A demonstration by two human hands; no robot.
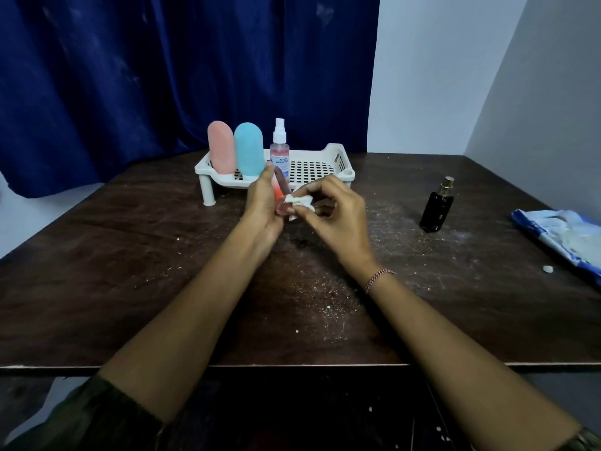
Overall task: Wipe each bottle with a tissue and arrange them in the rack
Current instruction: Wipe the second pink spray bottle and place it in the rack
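The left hand (263, 203) grips a small orange bottle (282, 193) above the table (162, 271), and the right hand (335, 216) pinches a crumpled tissue (300, 201) against it. Best to turn the bottle so every side gets wiped. Right of the hands stands one black bottle (435, 208). Beyond them, the rack (338, 159) holds three: a pink bottle (221, 147), a blue bottle (248, 148) and a spray bottle (280, 148).

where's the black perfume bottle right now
In the head view the black perfume bottle stands upright on the table, right of both hands, between the white rack and the tissue pack.
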